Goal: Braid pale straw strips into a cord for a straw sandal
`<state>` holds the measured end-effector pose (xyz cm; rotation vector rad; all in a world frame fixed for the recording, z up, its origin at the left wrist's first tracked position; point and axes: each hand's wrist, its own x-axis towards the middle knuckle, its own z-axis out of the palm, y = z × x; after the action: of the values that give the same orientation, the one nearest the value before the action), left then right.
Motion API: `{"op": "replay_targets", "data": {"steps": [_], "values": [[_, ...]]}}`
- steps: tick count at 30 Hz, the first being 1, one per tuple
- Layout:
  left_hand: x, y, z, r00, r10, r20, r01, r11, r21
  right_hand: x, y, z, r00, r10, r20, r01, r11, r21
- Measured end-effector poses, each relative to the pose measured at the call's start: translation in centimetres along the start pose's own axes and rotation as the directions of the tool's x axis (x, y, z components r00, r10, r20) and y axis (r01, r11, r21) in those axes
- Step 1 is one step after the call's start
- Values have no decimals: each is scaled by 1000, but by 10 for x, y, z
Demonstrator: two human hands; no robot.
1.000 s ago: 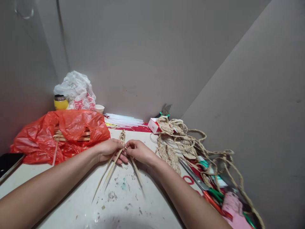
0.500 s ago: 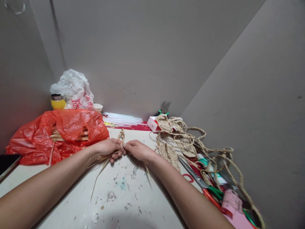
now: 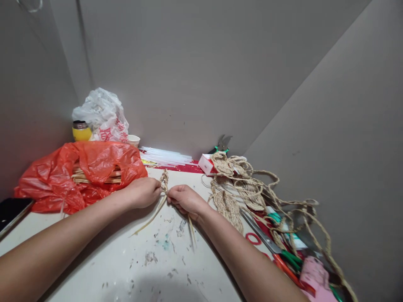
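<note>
A short braided piece of straw (image 3: 164, 179) lies on the white table (image 3: 141, 268), between my two hands. My left hand (image 3: 145, 192) is closed at the braid's left side, fingers curled on its strands. From the right, my right hand (image 3: 184, 199) pinches the strands at the lower end of the braid. One loose strand (image 3: 150, 220) trails down and left over the table, and other strand ends (image 3: 192, 231) hang out below my right hand. The fingertips partly hide where the strands meet.
A red plastic bag (image 3: 47, 180) with straw inside lies at the left, near a phone (image 3: 14, 213). Behind are a yellow jar (image 3: 82, 133), a white cup (image 3: 134, 140) and clear sticks (image 3: 166, 156). Braided coils (image 3: 228, 205), scissors (image 3: 266, 239) and a pink roll (image 3: 314, 272) are at the right.
My left hand has turned over and closed, its fingers now tucked under. A small gap has opened between the hands. The loose strand lies further right. The view has shifted slightly left.
</note>
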<state>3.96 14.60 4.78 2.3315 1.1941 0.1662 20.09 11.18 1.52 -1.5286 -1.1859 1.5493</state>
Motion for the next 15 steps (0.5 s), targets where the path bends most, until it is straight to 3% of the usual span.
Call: {"op": "replay_targets", "data": {"steps": [2,4,10,13,15], "values": [[-6,8,1,999,12,-40,-6,992,128,0,0,1,1000,4,9,-5,1000,31],[-12,18,8,1000,-3,-11,5,983,186,-1,-1,2,1000,14,23,-15,998,68],[-20,35,39,1000,-27,7,22,917,398,-6,-2,2,997,40,73,-51,987,153],[-20,32,52,999,-25,-25,32,936,349,-7,-2,2,996,31,87,-45,985,164],[-24,33,54,997,-49,-55,54,993,101,-7,-1,1,995,21,96,-37,985,166]]}}
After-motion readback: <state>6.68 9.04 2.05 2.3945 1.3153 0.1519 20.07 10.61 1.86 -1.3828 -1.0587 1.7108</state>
